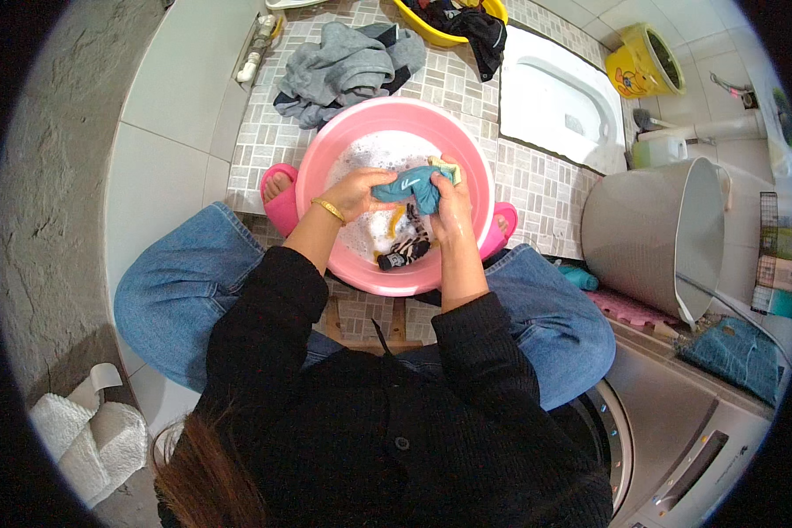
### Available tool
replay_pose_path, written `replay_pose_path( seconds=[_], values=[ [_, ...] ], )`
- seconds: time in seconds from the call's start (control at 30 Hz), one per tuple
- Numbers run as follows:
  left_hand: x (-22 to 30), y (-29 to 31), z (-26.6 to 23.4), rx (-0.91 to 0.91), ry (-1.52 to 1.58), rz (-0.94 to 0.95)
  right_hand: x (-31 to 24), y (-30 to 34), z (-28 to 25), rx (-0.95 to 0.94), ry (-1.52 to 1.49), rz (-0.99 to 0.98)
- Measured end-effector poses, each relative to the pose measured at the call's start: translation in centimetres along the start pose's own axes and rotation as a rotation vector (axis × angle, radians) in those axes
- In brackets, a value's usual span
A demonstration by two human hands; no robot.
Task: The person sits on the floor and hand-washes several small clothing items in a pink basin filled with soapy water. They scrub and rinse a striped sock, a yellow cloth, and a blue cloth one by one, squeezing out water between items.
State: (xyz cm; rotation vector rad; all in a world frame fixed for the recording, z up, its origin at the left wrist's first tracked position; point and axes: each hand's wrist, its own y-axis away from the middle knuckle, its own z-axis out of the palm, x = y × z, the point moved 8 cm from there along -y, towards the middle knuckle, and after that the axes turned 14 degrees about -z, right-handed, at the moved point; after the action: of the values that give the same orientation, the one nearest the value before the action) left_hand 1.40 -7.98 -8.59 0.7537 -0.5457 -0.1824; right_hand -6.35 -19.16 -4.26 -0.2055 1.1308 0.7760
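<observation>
Both hands are over a pink basin of sudsy water. Stretched between them is a small wet teal cloth with a white mark, shaped somewhat like a sock. My left hand pinches its left end, thumb on top. Around its right end, the fingers of my right hand are closed, and a pale yellow-green bit shows there; I cannot tell if it belongs to the cloth. Below, a black-and-tan striped piece of clothing and something yellow lie in the suds.
A grey clothes pile lies on the tiles beyond the basin. Farther back is a yellow basin of dark clothes. A squat toilet, a yellow bucket and a large grey bin stand right, a washing machine lower right.
</observation>
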Motion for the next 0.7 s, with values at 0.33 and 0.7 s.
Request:
replay_pose_path(
  seconds=[0.33, 0.7],
  values=[
    [2.7, 0.2, -2.4, 0.147, 0.176, 0.374, -0.8, -0.9, -1.6, 0.192, 0.226, -0.141],
    [1.5, -1.4, -6.2, 0.367, -0.253, 0.161, 3.8, -2.1, -7.2, 0.27, 0.474, -0.1]
  ],
)
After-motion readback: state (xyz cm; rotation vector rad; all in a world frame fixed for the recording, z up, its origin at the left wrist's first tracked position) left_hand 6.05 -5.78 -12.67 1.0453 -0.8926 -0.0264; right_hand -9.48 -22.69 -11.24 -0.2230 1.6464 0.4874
